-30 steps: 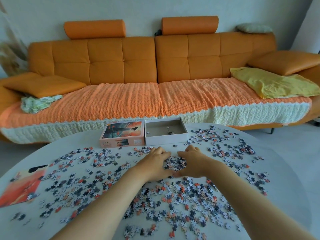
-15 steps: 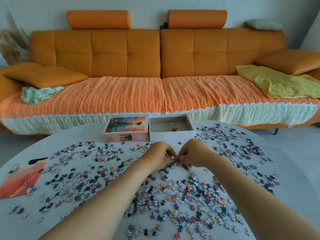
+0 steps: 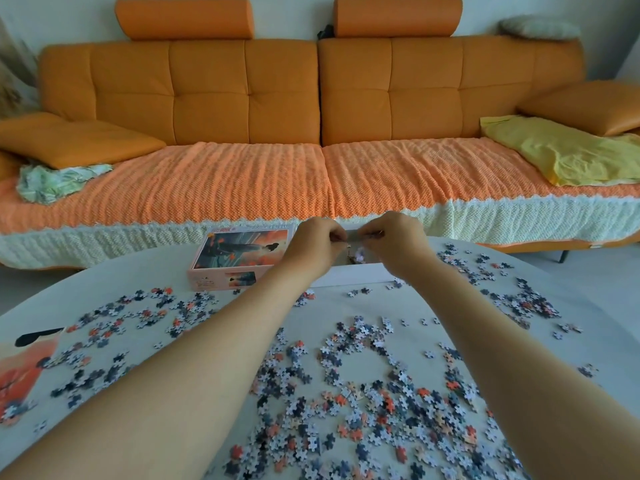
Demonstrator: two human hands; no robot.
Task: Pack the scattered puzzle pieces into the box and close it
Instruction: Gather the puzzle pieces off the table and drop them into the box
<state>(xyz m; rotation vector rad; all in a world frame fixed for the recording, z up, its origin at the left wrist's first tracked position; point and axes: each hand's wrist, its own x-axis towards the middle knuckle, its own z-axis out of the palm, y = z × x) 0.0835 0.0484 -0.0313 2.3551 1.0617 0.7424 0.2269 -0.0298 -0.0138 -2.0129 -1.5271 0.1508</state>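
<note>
Small puzzle pieces in white, grey and orange lie scattered across the round white table. The open white box stands at the table's far edge, mostly hidden behind my hands. My left hand and my right hand are raised over the box, fingers pinched around puzzle pieces. A few pieces fall between the hands into the box. The box lid, with its printed picture up, lies just left of the box.
A reference print in orange tones lies at the table's left edge under some pieces. An orange sofa with a knitted cover stands behind the table. On it are a yellow cloth and cushions.
Both hands gathered a clump of pieces on the table, lifted it and carried it forward over the box. Pieces are now dropping from the hands.
</note>
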